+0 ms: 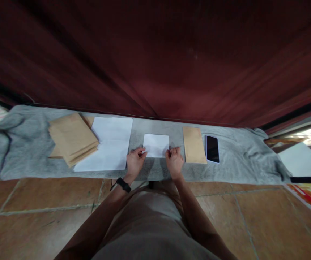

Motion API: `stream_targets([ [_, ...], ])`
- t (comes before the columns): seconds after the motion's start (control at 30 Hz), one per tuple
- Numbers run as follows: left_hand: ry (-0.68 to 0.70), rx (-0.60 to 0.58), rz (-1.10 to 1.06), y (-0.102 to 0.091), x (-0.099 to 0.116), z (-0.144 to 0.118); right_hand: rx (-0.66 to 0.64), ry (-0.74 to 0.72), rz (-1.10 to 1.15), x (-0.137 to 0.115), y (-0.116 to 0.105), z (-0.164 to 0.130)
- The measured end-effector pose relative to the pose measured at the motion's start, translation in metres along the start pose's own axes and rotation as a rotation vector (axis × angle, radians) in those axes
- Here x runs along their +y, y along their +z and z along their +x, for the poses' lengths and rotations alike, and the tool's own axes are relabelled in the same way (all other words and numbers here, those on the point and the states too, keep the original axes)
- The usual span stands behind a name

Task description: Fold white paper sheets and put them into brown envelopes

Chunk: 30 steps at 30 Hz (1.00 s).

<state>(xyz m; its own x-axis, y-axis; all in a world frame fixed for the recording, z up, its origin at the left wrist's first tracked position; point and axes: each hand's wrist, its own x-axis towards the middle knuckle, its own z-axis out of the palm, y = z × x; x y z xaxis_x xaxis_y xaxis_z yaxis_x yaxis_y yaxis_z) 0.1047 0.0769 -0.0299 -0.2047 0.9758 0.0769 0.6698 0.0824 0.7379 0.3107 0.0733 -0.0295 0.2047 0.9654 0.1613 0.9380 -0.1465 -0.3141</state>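
Note:
A small white sheet of paper (156, 145), seemingly folded, lies on the grey cloth in front of me. My left hand (136, 161) pinches its left edge between thumb and fingers. At its right edge, my right hand (174, 159) has thumb and curled fingers closed on the paper. A brown envelope (194, 145) lies just right of my right hand. Larger white sheets (112, 139) lie left of my left hand, partly covered by a stack of brown envelopes (72, 135).
A smartphone (212, 149) lies face up right of the single envelope. Grey cloth (242, 155) covers the narrow surface. A dark red curtain-like sheet (155, 61) rises along its far edge. Tiled floor (49, 216) shows below. White board-like item (302, 160) stands at the far right.

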Motion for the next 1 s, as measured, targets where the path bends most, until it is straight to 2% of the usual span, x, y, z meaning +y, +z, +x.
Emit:
stream_targets([
  [0.33,-0.039,-0.01,0.033,0.002,0.002,0.005,0.006,0.02,0.027,-0.002,0.0,0.003],
  [0.53,-0.034,-0.015,0.011,0.002,0.003,0.005,0.069,-0.003,0.196,0.003,-0.005,-0.002],
  [0.6,-0.035,-0.016,0.012,0.002,0.004,0.005,0.102,-0.06,0.26,0.005,-0.006,-0.006],
  [0.7,-0.04,-0.021,0.018,0.003,0.005,0.006,0.101,-0.222,0.3,0.009,-0.007,-0.014],
  [0.83,-0.049,-0.023,0.012,0.004,0.005,0.008,-0.026,-0.462,0.286,0.009,-0.008,-0.024],
  [1.0,-0.07,-0.018,0.009,0.006,0.006,0.01,-0.118,-0.562,0.228,0.007,-0.004,-0.024],
])
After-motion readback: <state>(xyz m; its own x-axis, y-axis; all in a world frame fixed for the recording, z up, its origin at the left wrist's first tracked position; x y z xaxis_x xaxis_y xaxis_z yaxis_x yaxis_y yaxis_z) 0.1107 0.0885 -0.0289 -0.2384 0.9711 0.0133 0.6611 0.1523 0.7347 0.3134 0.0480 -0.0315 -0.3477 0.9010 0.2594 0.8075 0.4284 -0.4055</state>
